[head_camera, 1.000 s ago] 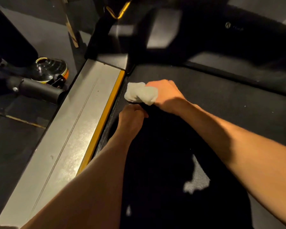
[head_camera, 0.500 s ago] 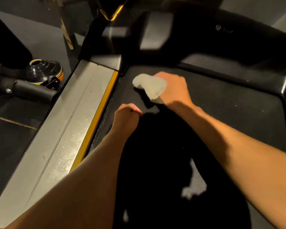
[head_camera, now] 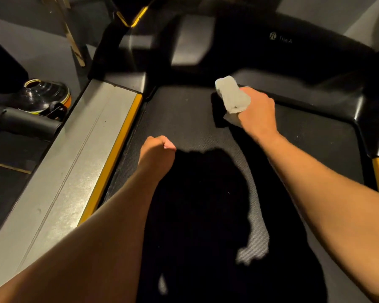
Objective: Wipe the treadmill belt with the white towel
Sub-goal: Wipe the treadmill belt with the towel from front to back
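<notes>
The right hand (head_camera: 257, 111) holds the white towel (head_camera: 232, 96) with its fingers closed around it. The towel is bunched and lies at the far end of the treadmill belt (head_camera: 179, 114), near the black front cover (head_camera: 293, 53). The left hand (head_camera: 157, 155) is a closed fist with nothing in it, nearer on the belt, beside the yellow strip (head_camera: 116, 149) of the grey side rail (head_camera: 74, 154).

Dim warm light falls over a dark grey floor (head_camera: 37, 47). At the left, a black padded roller (head_camera: 29, 124) lies near a glossy black weight with a yellow rim (head_camera: 45, 95). A pale wooden stick (head_camera: 71, 36) leans behind them.
</notes>
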Demonstrator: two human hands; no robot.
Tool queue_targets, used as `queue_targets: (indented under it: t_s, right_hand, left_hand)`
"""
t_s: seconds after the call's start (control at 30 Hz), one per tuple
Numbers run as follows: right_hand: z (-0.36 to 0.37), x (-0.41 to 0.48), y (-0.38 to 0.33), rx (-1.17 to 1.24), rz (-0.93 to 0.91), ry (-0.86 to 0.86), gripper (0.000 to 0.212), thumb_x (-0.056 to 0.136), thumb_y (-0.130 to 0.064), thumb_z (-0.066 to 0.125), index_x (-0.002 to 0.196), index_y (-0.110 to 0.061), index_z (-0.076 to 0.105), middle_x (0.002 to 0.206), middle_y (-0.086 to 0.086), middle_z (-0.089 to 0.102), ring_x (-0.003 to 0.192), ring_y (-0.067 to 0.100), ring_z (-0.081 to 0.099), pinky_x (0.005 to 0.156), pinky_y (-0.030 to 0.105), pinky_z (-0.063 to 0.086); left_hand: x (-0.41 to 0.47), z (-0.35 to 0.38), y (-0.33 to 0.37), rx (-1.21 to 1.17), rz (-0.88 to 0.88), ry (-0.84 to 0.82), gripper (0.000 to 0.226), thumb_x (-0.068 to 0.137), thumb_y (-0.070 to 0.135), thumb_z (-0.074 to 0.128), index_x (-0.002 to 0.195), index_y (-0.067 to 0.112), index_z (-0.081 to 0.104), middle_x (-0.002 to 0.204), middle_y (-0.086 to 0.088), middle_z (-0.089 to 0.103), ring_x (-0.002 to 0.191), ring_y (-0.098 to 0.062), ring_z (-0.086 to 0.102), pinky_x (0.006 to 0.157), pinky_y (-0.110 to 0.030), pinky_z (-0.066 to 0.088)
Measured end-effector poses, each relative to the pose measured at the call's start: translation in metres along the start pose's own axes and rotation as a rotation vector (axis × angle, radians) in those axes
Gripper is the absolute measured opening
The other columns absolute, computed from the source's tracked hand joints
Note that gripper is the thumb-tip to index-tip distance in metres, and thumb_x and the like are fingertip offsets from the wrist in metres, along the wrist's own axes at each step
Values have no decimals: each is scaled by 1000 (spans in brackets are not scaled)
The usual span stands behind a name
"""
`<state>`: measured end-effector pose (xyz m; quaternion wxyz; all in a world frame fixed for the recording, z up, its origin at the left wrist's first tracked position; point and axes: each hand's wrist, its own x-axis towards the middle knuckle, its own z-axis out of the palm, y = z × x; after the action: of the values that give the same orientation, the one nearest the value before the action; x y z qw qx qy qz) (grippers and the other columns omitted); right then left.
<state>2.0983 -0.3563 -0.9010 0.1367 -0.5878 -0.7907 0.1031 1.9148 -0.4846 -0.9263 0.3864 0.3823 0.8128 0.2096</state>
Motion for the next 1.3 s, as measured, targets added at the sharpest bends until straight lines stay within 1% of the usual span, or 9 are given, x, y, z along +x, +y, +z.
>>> queue_targets:
  t_s: [0.2,0.3,0.4,0.57,0.73,0.97,1.07,1.17,1.3]
  right_hand:
    - [26,-47,-6,-210,-55,-365,61,84,-39,55,141,-22,40,142,2,43,127,25,46,105,39,34]
    - [35,-61,-18,-89,-339,-222,10,79,-22,58,78,-17,66,78,0,65,75,19,66,83,19,40]
    - [-6,-27,-6,-78,-103,-213,13,81,-35,50,85,-29,60,79,-6,56,81,26,62,66,29,38]
    - [-2,-40,3,-20,235,-240,35,74,-43,47,107,-34,56,106,0,60,99,28,55,91,45,39]
    - [-15,-104,4,9,-269,-351,48,72,-27,34,109,-30,66,109,0,64,101,22,58,84,34,47]
    - [-27,-44,83,-94,257,-136,32,86,-12,49,114,-25,57,105,9,63,105,35,57,77,34,40]
    - [-27,-87,46,-240,48,-292,9,83,-35,45,91,-34,49,92,0,51,93,24,50,85,41,36]
    - [-30,-112,38,-207,-330,-244,35,80,-39,36,98,-25,63,101,1,61,98,23,56,85,38,39]
    - [-51,-65,103,-183,129,-74,31,83,-43,41,103,-29,60,101,-2,66,98,25,62,75,26,35]
  left_hand:
    - [2,9,11,176,-86,17,15,92,16,46,97,11,60,111,-16,53,100,-33,56,93,-46,49]
    - [0,10,10,235,-74,-31,15,90,19,55,103,12,54,115,-13,45,106,-33,51,97,-46,45]
    - [-6,14,6,347,49,13,21,91,26,56,107,14,49,116,-12,42,108,-33,46,93,-42,42]
    - [-18,17,11,706,283,75,43,94,36,52,128,11,42,127,-17,45,114,-35,43,93,-44,37]
    - [-22,22,3,834,491,179,34,93,26,54,122,9,47,124,-18,48,110,-37,46,91,-49,38]
    - [-33,52,9,822,702,96,48,89,24,60,135,12,50,147,-16,42,134,-38,41,103,-55,35]
    - [-31,58,16,817,635,47,50,97,29,46,145,18,39,155,-12,31,142,-35,27,111,-51,24]
    - [-30,60,26,847,575,9,53,99,32,41,149,16,30,158,-15,23,145,-37,21,114,-47,20]
    - [-37,73,34,892,501,2,55,101,31,38,150,8,26,157,-23,19,144,-42,19,114,-48,22]
